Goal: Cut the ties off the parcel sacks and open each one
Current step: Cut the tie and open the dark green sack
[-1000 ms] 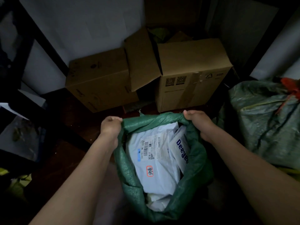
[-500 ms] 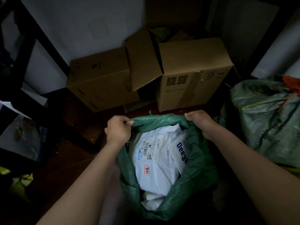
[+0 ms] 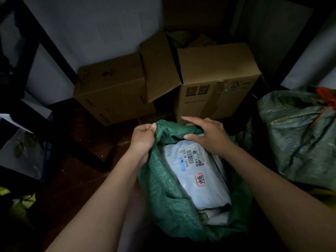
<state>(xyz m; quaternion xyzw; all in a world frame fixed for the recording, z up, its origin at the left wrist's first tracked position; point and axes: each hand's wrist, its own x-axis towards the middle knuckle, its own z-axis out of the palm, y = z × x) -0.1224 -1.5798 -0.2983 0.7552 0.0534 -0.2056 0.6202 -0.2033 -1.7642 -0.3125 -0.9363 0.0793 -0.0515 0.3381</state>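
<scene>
Right hand [image 3: 209,137] has let go of the green woven sack [image 3: 163,188] rim, fingers now spread flat over it at frame centre. Left hand [image 3: 142,139] still pinches the rim, shifted closer. Sack mouth narrower, white parcel [image 3: 200,179] showing.

1. Dim storeroom or parcel sorting corner.
2. Cardboard boxes [image 3: 116,88], one with its flap open, stand on a dark floor [image 3: 87,139] against a pale wall [image 3: 94,28].
3. An open green woven sack [image 3: 163,188] holds labelled courier mailers [image 3: 201,179].
4. A second sack [image 3: 298,139], tied with red cord [image 3: 327,97], stands at right.
</scene>
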